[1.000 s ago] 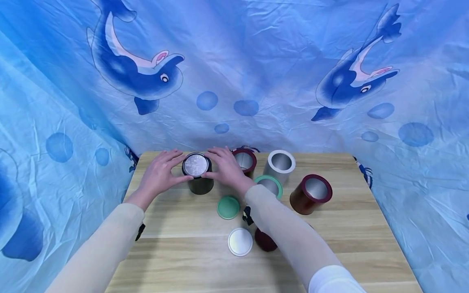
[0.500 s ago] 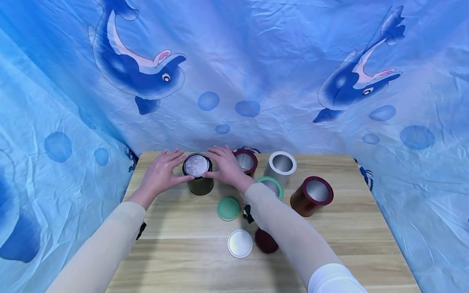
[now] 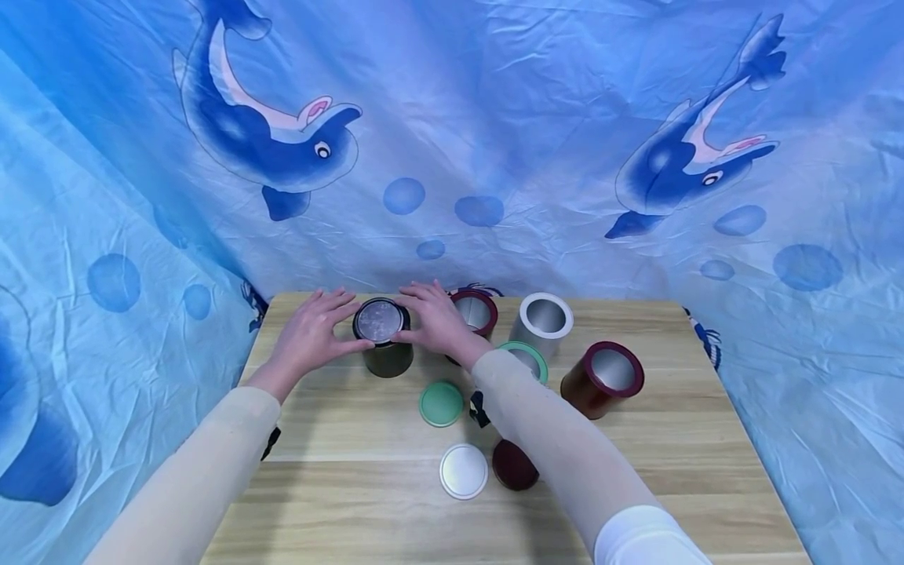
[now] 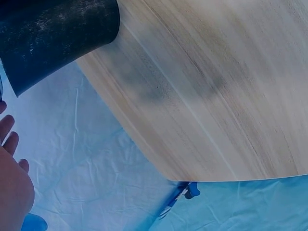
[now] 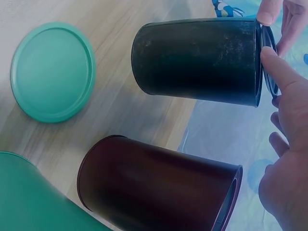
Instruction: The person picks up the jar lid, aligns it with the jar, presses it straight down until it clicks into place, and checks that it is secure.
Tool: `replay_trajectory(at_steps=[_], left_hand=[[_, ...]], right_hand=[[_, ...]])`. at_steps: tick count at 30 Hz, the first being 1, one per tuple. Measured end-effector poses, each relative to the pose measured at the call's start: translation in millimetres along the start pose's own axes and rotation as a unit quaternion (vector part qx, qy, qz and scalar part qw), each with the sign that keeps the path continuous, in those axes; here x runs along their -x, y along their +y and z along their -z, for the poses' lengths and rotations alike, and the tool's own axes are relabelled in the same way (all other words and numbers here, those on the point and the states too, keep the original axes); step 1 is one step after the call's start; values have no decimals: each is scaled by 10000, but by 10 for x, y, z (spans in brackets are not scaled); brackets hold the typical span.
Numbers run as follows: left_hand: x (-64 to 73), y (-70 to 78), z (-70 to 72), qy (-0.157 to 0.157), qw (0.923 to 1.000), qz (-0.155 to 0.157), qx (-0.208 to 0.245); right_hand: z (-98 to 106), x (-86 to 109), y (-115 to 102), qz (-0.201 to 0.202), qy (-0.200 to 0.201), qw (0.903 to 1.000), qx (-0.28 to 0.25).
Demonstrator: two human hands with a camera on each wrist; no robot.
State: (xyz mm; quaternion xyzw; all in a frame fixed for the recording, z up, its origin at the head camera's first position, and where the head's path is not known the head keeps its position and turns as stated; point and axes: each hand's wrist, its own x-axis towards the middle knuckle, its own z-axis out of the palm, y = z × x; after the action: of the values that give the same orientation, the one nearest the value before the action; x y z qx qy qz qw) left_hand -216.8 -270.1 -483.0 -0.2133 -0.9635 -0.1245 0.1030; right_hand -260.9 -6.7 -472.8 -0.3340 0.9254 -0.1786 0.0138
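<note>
A black can (image 3: 388,362) stands upright near the table's back left, with a black lid (image 3: 379,322) at its mouth. My left hand (image 3: 309,329) pinches the lid's left edge between thumb and fingers. On the opposite edge, my right hand (image 3: 439,322) holds the lid the same way. In the right wrist view the lid (image 5: 272,86) sits slightly tilted, with a narrow gap along part of the rim of the can (image 5: 197,62). The left wrist view catches only part of the can (image 4: 57,38).
Open cans stand rightward: dark red (image 3: 487,323), white (image 3: 530,337), green (image 3: 542,369), partly behind my right forearm, and another dark red (image 3: 586,391). A green lid (image 3: 441,404), white lid (image 3: 463,471) and dark red lid (image 3: 515,464) lie on the wooden table (image 3: 339,502).
Both hands keep their places on the black lid. Its top looks a little darker now, as if its tilt has altered slightly. The head view has shifted a little.
</note>
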Motion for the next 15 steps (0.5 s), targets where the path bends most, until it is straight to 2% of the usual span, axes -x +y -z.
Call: replay_trajectory(at_steps=[15], left_hand=[[-17, -4, 12, -405, 9989, 178, 136]], right_hand=[[6, -53, 20, -87, -398, 9990, 158]])
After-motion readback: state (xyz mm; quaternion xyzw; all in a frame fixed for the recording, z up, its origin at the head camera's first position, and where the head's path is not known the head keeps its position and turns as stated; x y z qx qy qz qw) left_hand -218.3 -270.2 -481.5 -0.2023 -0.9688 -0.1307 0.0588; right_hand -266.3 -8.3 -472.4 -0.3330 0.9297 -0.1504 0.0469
